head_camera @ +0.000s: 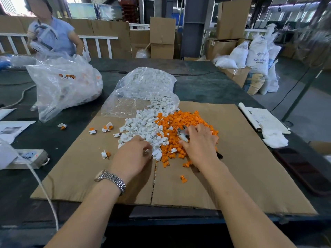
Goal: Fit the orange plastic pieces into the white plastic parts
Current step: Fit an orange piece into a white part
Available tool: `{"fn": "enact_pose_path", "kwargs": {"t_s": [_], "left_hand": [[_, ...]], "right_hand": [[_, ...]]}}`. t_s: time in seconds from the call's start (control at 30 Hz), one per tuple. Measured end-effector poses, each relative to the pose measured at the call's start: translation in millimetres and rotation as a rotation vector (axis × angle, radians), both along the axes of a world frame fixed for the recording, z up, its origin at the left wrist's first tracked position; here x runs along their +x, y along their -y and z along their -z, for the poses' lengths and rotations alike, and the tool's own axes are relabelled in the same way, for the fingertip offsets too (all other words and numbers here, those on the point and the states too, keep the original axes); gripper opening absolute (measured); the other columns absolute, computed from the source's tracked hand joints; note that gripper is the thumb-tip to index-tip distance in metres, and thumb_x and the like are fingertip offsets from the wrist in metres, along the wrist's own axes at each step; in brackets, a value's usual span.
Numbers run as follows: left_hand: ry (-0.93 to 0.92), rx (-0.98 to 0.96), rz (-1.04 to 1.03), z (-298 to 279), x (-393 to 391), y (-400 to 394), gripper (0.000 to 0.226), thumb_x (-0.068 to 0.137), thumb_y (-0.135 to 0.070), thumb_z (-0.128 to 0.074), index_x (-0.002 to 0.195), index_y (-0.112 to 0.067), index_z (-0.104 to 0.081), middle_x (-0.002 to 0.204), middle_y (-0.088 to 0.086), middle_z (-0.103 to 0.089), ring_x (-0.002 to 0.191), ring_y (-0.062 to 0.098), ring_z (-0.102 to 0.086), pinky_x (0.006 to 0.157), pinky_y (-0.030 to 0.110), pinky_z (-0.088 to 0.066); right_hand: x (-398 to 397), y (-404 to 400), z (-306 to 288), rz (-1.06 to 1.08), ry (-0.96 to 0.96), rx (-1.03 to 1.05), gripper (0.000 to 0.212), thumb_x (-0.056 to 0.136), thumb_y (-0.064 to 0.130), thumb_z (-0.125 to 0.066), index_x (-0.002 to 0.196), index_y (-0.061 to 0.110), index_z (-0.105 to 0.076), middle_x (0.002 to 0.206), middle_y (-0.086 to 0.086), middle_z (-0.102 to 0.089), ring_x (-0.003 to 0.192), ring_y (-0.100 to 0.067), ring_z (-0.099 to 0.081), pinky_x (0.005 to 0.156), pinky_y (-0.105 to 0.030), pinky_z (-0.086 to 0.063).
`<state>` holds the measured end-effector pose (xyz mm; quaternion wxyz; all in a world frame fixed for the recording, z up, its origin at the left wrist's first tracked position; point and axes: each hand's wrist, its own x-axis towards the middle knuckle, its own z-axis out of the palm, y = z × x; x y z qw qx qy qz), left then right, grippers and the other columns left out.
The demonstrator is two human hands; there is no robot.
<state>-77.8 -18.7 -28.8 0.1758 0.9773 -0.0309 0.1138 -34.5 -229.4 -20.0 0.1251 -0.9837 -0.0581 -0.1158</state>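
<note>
The left hand [131, 154] lies knuckles-up at the near edge of the heap of white plastic parts [143, 126], its fingers [146, 146] curled down into the nearest pieces. A small pale or glinting thing shows at the fingertips, but whether they have pinched a part or only touch the heap cannot be told. A metal wristwatch [111, 180] sits on that wrist.

The right hand [198, 145] lies over the near side of the heap of orange plastic pieces [186, 122], fingers bent round a small metal tool [182, 134] whose grey tip points left, towards the white heap. A dark handle end seems to stick out below the palm.

The two heaps touch along a line running away from the person, near the middle of the cardboard sheet [250, 167] that covers the dark table [206, 86]: white to the left, orange to the right. So each hand already has its own stock directly under its fingers, and the pieces lie jumbled, with no common long axis. The coming move probably turns on bringing the hands together over that seam.

A few already-joined white-and-orange parts [107, 127] lie towards the sheet's left edge, well apart from the heaps. A clear plastic bag [143, 86] spills white parts at the far edge.
</note>
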Motion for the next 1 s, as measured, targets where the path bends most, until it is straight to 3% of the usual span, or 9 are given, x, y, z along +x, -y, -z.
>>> {"fn": "enact_pose_path", "kwargs": {"t_s": [0.1, 0.23, 0.37, 0.5, 0.63, 0.8, 0.9, 1.0], "left_hand": [[0.015, 0.064, -0.006, 1.0, 1.2, 3.5, 0.012, 0.1, -0.031, -0.061, 0.107, -0.032, -0.071, 0.107, -0.009, -0.055, 0.091, 0.012, -0.061, 0.061, 0.024, -0.046], [0.039, 0.094, 0.001, -1.4, -1.0, 6.1, 0.012, 0.101, -0.025, -0.059, 0.104, -0.027, -0.07, 0.108, -0.008, -0.058, 0.091, 0.014, -0.062, 0.069, 0.032, -0.056], [0.031, 0.158, 0.028, -3.5, -3.9, 6.5, 0.018, 0.103, -0.024, -0.053, 0.112, -0.026, -0.068, 0.115, -0.007, -0.059, 0.098, 0.016, -0.062, 0.074, 0.033, -0.054], [0.042, 0.215, 0.047, -4.5, -9.2, 9.5, 0.018, 0.101, -0.027, -0.053, 0.112, -0.024, -0.066, 0.109, -0.005, -0.054, 0.096, 0.017, -0.059, 0.073, 0.033, -0.052], [0.049, 0.19, 0.047, -2.5, -12.6, 10.2, 0.019, 0.1, -0.022, -0.054, 0.115, -0.023, -0.066, 0.107, -0.003, -0.053, 0.093, 0.018, -0.059, 0.077, 0.036, -0.055], [0.086, 0.196, 0.019, 1.0, -12.2, 8.2, 0.015, 0.103, -0.027, -0.053, 0.112, -0.025, -0.065, 0.102, -0.007, -0.054, 0.089, 0.015, -0.058, 0.066, 0.027, -0.045], [0.086, 0.168, 0.013, 5.0, -12.8, 6.5, 0.017, 0.104, -0.027, -0.052, 0.112, -0.026, -0.067, 0.105, -0.008, -0.052, 0.088, 0.013, -0.055, 0.063, 0.025, -0.04], [0.08, 0.146, 0.004, 5.1, -11.4, 4.7, 0.017, 0.104, -0.026, -0.053, 0.114, -0.025, -0.068, 0.108, -0.007, -0.052, 0.09, 0.013, -0.057, 0.065, 0.025, -0.044]], "right_hand": [[-12.0, -4.9, -7.0, -0.191, -0.037, -0.01, 0.014, 0.094, 0.038, -0.064, 0.106, 0.031, -0.061, 0.112, 0.008, -0.055, 0.114, -0.016, -0.046, 0.086, -0.04, -0.029], [-19.8, -15.2, -9.5, -0.255, -0.072, -0.052, 0.011, 0.095, 0.032, -0.064, 0.105, 0.03, -0.062, 0.107, 0.006, -0.058, 0.109, -0.017, -0.049, 0.092, -0.041, -0.034], [-23.0, -21.6, -7.4, -0.242, -0.075, -0.086, 0.005, 0.093, 0.024, -0.066, 0.096, 0.025, -0.062, 0.096, 0.004, -0.065, 0.099, -0.022, -0.057, 0.094, -0.044, -0.033], [-24.8, -27.8, -1.3, -0.223, -0.085, -0.185, 0.011, 0.094, 0.016, -0.063, 0.101, 0.024, -0.067, 0.099, 0.0, -0.067, 0.101, -0.025, -0.058, 0.099, -0.046, -0.035], [-24.1, -28.5, 0.8, -0.23, -0.056, -0.151, 0.015, 0.097, 0.019, -0.054, 0.108, 0.018, -0.065, 0.104, -0.003, -0.063, 0.104, -0.025, -0.055, 0.09, -0.041, -0.043], [-26.1, -24.1, -4.7, -0.216, -0.044, 0.043, 0.009, 0.097, 0.022, -0.051, 0.097, 0.014, -0.053, 0.085, -0.003, -0.06, 0.082, -0.024, -0.057, 0.074, -0.04, -0.048], [-25.0, -21.7, -7.4, -0.209, -0.052, 0.066, 0.011, 0.099, 0.022, -0.05, 0.102, 0.014, -0.056, 0.094, -0.003, -0.063, 0.092, -0.023, -0.057, 0.081, -0.043, -0.05], [-24.1, -21.0, -7.3, -0.223, -0.062, 0.065, 0.017, 0.102, 0.026, -0.052, 0.11, 0.014, -0.061, 0.105, -0.004, -0.063, 0.103, -0.022, -0.056, 0.089, -0.041, -0.048]]}}
